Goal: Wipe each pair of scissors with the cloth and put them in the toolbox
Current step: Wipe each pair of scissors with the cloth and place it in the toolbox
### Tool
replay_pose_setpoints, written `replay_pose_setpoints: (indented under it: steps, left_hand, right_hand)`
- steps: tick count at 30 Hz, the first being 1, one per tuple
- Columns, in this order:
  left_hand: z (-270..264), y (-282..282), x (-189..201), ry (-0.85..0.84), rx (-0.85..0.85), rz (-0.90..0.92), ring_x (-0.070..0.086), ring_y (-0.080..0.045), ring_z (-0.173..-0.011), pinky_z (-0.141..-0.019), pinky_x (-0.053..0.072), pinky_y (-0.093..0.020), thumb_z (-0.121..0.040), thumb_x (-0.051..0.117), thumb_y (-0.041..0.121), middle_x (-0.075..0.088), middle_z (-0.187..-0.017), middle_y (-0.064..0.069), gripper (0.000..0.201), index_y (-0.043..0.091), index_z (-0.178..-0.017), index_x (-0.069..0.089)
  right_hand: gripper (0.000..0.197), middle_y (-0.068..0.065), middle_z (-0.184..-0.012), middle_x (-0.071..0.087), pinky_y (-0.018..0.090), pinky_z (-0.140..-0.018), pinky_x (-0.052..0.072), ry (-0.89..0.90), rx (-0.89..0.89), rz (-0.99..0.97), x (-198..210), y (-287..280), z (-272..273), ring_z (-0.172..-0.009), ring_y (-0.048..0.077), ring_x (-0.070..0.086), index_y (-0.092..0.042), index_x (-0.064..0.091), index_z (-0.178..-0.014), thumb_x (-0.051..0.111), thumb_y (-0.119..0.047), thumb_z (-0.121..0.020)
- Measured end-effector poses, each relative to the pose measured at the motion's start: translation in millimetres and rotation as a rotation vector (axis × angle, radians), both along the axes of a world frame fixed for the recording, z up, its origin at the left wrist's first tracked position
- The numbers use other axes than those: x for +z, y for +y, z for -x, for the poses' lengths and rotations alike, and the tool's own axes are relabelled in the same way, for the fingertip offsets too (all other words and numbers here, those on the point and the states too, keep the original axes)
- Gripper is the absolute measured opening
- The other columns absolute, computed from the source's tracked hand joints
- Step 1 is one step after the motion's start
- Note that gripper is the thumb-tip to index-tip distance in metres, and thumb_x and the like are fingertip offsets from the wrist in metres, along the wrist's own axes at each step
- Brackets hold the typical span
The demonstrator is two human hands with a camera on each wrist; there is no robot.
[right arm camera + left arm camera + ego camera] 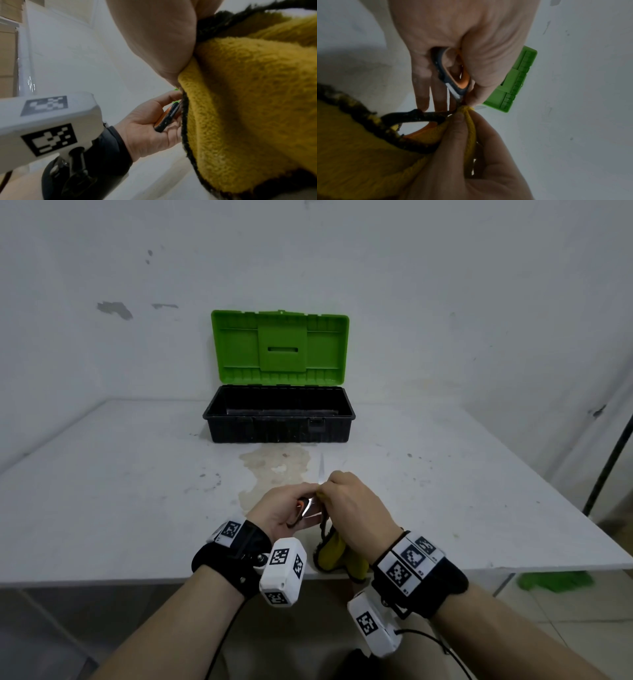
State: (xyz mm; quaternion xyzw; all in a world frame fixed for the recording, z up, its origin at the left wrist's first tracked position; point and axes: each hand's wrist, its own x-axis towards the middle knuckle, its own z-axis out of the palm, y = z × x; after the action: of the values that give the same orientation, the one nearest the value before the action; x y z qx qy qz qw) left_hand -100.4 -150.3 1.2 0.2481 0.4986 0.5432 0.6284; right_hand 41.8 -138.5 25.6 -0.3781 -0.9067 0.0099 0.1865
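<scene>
Stained white tabletop (137, 508) | toolbox (279, 414) open at far edge | left hand (282, 510) grips scissors (452, 79) by handles, near edge | right hand (356, 508) pinches yellow cloth (351, 155) around blade | step: wiping | next: likely draw cloth toward tip, then box.

In the head view the right hand (356, 508) and the left hand (284, 510) cover most of the scissors (310, 505); only 1 blade tip (321, 470) shows beyond the knuckles. The yellow cloth (330, 553) is largely hidden under the right wrist. The toolbox (279, 414) floor is too dark to read. In the left wrist view the cloth runs off the left edge.
</scene>
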Motion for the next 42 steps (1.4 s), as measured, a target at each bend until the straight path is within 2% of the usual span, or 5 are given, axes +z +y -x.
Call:
replay_pose_setpoints:
  steps: [6,11,21,30,42]
  left_hand:
    - [-1.6,-0.6,4.5,0.062,-0.030,-0.006,0.058,-0.013,-0.054,-0.055,0.056,-0.027,-0.086,0.066,0.006,0.054,-0.052,-0.006,0.019,0.005,-0.068,0.064]
    - [3.3,-4.7,-3.1,0.110,-0.073,-0.036,0.069,-0.021,-0.072,-0.063,0.061,-0.030,-0.091,0.061,0.002,0.070,-0.083,-0.016,0.016,-0.007,-0.100,0.071]
    - [1.5,-4.1,-2.5,0.240,-0.116,-0.109,0.070,-0.025,-0.074,-0.064,0.059,-0.029,-0.093,0.061,0.002,0.069,-0.088,-0.023,0.019,-0.011,-0.105,0.068]
    - [1.3,-5.3,-5.4,0.265,-0.095,-0.165,0.075,-0.022,-0.078,-0.060,0.057,-0.024,-0.095,0.059,0.003,0.072,-0.096,-0.029,0.017,-0.008,-0.106,0.067]
    - [2.0,5.1,-9.8,0.459,0.007,-0.274,0.072,-0.023,-0.083,-0.068,0.059,-0.024,-0.093,0.064,0.006,0.072,-0.100,-0.025,0.017,-0.006,-0.104,0.071]
  right_hand:
    - [0.020,0.006,-0.089,0.057,0.027,-0.052,0.040,-0.075,0.094,-0.079,1.0,-15.3,1.2,-0.084,0.022,0.053,-0.009,0.064,-0.087,0.071,0.001,-0.072]
    - [0.016,-0.001,-0.097,0.056,0.024,-0.058,0.045,-0.106,0.250,-0.050,-3.7,-14.0,-5.8,-0.087,0.015,0.049,-0.017,0.067,-0.096,0.063,-0.009,-0.082]
    - [0.019,-0.001,-0.105,0.058,0.029,-0.069,0.052,-0.091,0.263,-0.027,-8.6,-8.2,-12.5,-0.093,0.015,0.053,-0.019,0.068,-0.106,0.060,-0.014,-0.090]
    - [0.019,0.002,-0.097,0.061,0.027,-0.076,0.047,0.149,-0.099,0.086,13.2,24.3,-40.1,-0.088,0.020,0.059,-0.014,0.072,-0.101,0.054,-0.018,-0.096]
    - [0.022,0.003,-0.099,0.064,0.027,-0.080,0.047,0.001,0.182,0.113,8.6,-9.9,-23.3,-0.093,0.017,0.057,-0.020,0.071,-0.108,0.053,-0.018,-0.096]
